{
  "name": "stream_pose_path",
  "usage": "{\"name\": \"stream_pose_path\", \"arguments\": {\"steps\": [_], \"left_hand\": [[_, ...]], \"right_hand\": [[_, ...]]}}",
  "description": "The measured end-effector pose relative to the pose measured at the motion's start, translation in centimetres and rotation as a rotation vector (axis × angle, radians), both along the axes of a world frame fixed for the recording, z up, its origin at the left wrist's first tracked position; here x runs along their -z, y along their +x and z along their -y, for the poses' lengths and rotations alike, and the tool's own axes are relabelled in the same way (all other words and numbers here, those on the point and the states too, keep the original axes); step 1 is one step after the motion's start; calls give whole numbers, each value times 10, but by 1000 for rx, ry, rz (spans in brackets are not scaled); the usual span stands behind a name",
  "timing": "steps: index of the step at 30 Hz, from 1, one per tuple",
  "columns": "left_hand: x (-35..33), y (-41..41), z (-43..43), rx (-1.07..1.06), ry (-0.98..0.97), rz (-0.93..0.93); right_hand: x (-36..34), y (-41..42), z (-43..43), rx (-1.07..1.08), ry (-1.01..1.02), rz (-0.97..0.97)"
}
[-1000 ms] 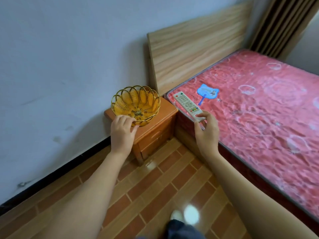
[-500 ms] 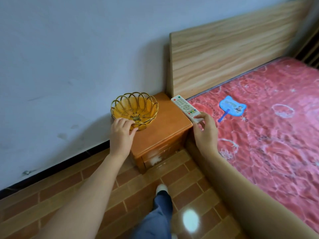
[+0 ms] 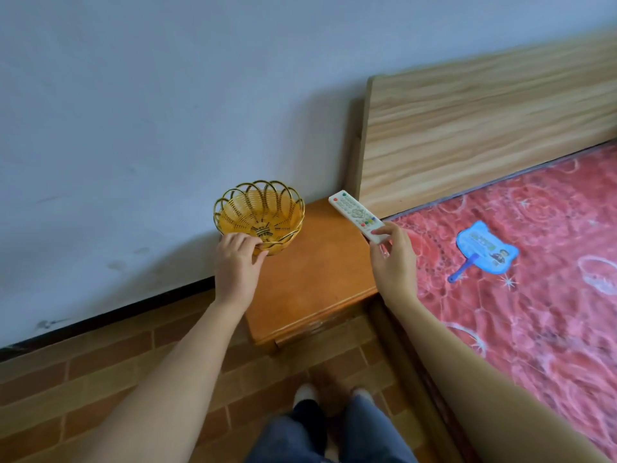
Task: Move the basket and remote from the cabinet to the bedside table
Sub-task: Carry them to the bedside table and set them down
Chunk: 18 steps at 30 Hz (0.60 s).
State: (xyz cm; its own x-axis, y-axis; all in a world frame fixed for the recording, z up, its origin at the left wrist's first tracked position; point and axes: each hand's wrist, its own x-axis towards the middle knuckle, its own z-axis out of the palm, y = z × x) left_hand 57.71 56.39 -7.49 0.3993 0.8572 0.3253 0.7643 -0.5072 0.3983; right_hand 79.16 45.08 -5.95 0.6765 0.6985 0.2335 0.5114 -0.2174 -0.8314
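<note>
Basket (image 3: 259, 216) gripped at its near rim by my left hand (image 3: 236, 262), over the bedside table (image 3: 310, 279), remote (image 3: 356, 216) pinched in my right hand (image 3: 394, 259), above the table's bedward edge.

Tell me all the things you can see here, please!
basket: one, yellow, over the bedside table's far left corner, left hand on its rim
remote: one, white, held over the table's right edge
bedside table: one, orange wood, between wall and bed
fan: one, blue, lying on the bed
bed: one, red patterned cover
headboard: one, light wood, against the wall
left hand: one, gripping the basket
right hand: one, gripping the remote
</note>
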Motion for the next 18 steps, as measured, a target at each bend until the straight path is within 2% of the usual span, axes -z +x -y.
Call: {"name": "stream_pose_path", "arguments": {"steps": [11,18], "left_hand": [[26,54,-12,-227,-65,-90],[61,87,-22,-325,-106,-136]], "right_hand": [[37,72,-54,-207,-196,-8],[75,103,-79,-310,-242,20]]}}
